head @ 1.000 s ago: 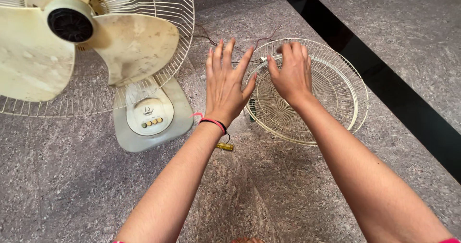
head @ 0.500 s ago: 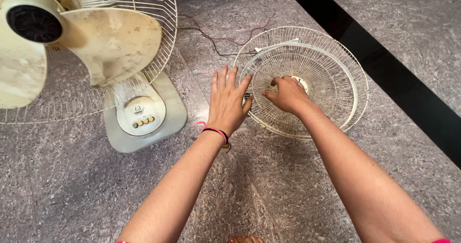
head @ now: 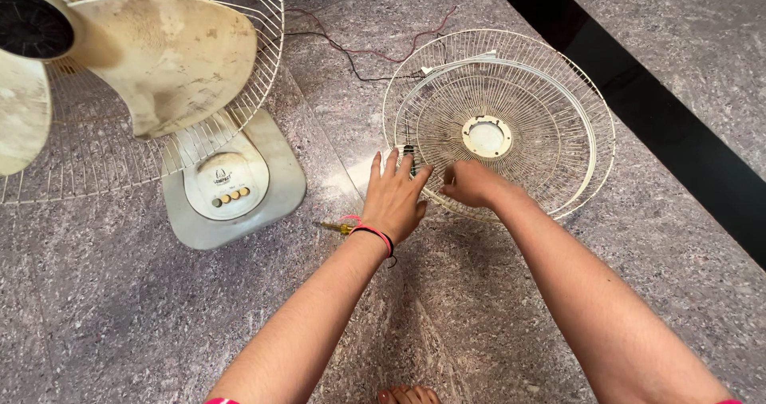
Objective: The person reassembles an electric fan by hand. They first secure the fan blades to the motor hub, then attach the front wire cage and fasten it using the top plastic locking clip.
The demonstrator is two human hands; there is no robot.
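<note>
A detached white wire fan grille [head: 550, 108] lies on the stone floor, with a round cream hub [head: 487, 136] at its centre. My right hand [head: 471, 185] is curled on the grille's near rim and seems to grip the wire. My left hand [head: 396, 198] lies flat beside it, fingers spread, its tips touching the grille's left edge near a small dark clip [head: 408, 150]. Red and black bands circle my left wrist.
A dirty cream table fan [head: 159, 61] stands at the left, its blades bare in front of the rear guard, its grey base [head: 275, 188] carrying several yellow buttons. A yellow-handled screwdriver [head: 335, 227] lies by my left wrist. Red and black wires [head: 375, 53] trail behind. A black floor strip [head: 638, 108] runs at the right.
Both hands have drawn back from the far side of the grille to its near rim. The right hand has closed there, uncovering the hub. The view has shifted slightly.
</note>
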